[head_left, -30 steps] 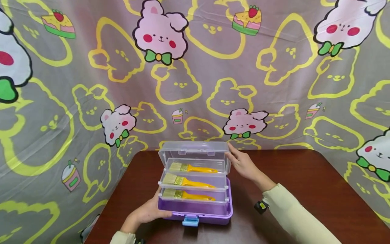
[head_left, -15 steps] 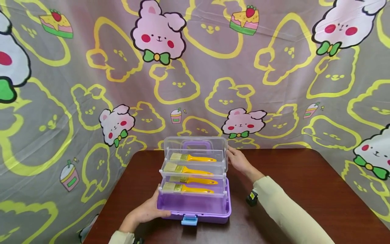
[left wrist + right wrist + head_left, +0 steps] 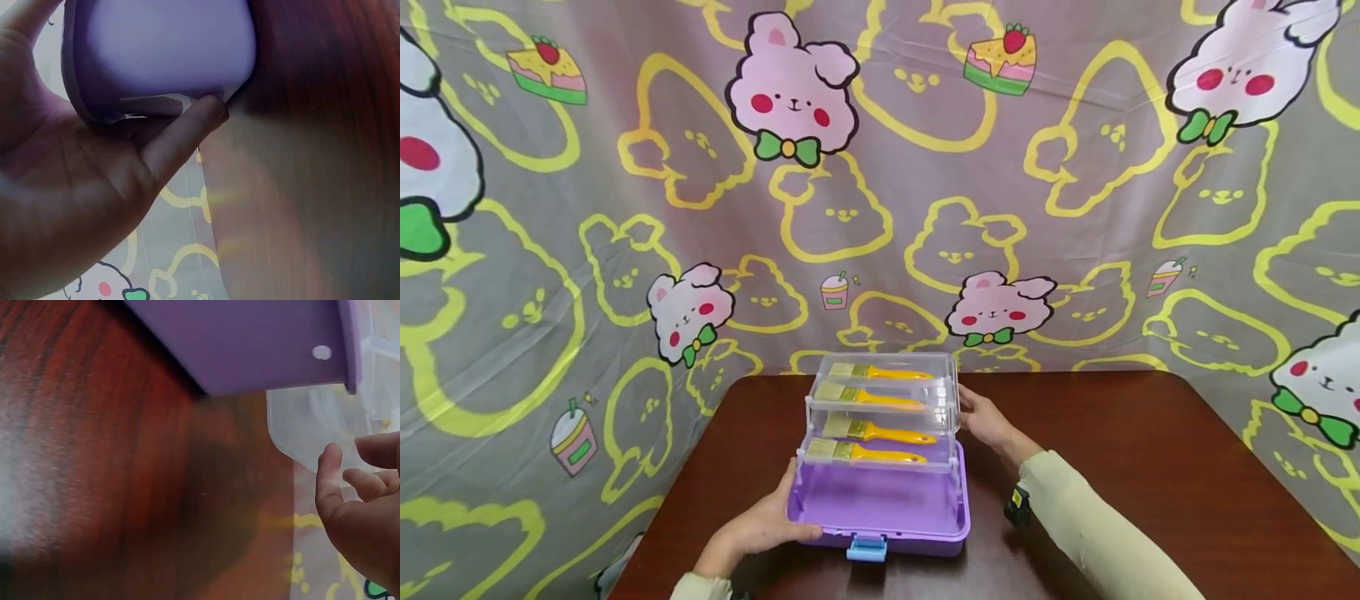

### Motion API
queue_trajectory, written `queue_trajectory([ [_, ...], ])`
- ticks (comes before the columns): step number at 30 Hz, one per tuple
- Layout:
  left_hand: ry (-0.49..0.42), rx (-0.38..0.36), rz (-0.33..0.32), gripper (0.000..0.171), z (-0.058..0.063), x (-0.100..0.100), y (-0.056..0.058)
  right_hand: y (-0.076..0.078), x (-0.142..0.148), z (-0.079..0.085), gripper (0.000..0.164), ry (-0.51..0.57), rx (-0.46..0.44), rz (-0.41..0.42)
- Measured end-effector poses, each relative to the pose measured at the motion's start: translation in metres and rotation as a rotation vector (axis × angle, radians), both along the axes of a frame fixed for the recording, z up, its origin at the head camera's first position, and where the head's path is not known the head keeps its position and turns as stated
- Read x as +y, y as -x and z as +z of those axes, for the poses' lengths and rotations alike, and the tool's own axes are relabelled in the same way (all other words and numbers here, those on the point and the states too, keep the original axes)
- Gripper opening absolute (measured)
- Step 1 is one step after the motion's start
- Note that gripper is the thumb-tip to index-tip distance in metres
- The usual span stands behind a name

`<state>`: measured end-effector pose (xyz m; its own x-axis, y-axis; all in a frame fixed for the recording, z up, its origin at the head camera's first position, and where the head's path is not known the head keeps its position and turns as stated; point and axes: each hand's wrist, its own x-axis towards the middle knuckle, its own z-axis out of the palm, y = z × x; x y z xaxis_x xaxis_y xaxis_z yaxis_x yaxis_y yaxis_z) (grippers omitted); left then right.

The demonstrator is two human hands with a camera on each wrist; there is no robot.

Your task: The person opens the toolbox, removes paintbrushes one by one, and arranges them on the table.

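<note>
Your left hand [image 3: 758, 527] lies against the front left corner of the purple box [image 3: 880, 508], fingers straight along its wall and thumb up at the rim. Your head view shows only the back of that hand; the left wrist view shows the palm [image 3: 69, 187] cupped round the box's rounded corner [image 3: 162, 50], with one finger laid flat along the bottom edge where it meets the table. So the hand presses rather than clamps.

The box sits on the dark wooden table [image 3: 1150, 467], near the middle of the front edge, with a blue latch [image 3: 867, 547] hanging at its front. Its clear trays [image 3: 880, 417] are fanned up and back in steps above the purple base. Each visible level holds a yellow-handled brush [image 3: 865, 452], bristles to the left, handles to the right; four brushes show from the head view. The front part of the purple base below the trays looks bare as far as you can see in.

Your right hand [image 3: 983, 419] is at the right end of the upper trays. From the head view it seems to touch them; the right wrist view shows the fingers [image 3: 331, 481] loosely curled just beside the clear plastic corner [image 3: 312, 431], and contact cannot be told. That view also shows the box's purple side wall [image 3: 250, 344] with a small white rivet [image 3: 322, 352].
</note>
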<state>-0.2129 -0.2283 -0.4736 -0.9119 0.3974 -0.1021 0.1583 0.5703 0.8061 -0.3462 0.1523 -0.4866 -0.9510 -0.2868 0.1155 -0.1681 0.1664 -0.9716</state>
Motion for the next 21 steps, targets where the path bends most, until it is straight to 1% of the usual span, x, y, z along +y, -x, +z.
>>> queue_trajectory([
  [3,-0.004,-0.005,-0.001,0.122,-0.001,-0.001,0.000,-0.001,0.000,-0.007,0.063,-0.004,-0.032,-0.013],
  [6,-0.033,-0.014,-0.015,0.122,-0.001,0.000,0.000,-0.002,0.001,-0.012,0.060,0.038,-0.089,-0.009],
  [7,-0.046,-0.022,-0.012,0.122,-0.001,0.000,0.001,-0.002,0.001,-0.014,0.060,0.054,-0.098,0.001],
  [10,-0.064,-0.020,-0.033,0.121,-0.001,0.000,0.001,-0.002,0.002,-0.017,0.058,0.094,-0.125,0.016],
  [12,-0.071,-0.016,-0.044,0.121,-0.001,0.000,0.001,-0.002,0.003,-0.020,0.058,0.100,-0.105,0.028],
  [14,-0.076,-0.016,-0.048,0.121,-0.001,0.000,0.001,-0.001,0.004,-0.023,0.059,0.115,-0.066,0.045],
  [15,-0.078,-0.020,-0.047,0.121,-0.001,0.000,0.002,0.011,0.009,-0.038,0.060,0.151,-0.026,0.085],
  [17,-0.068,-0.017,-0.039,0.121,-0.001,0.001,0.002,0.011,0.010,-0.043,0.062,0.172,0.003,0.104],
  [19,-0.050,-0.011,-0.027,0.122,-0.001,0.001,0.002,0.012,0.010,-0.044,0.061,0.178,0.010,0.107],
  [21,-0.040,-0.008,-0.017,0.122,-0.001,0.001,0.002,0.010,0.007,-0.040,0.058,0.157,-0.019,0.084],
])
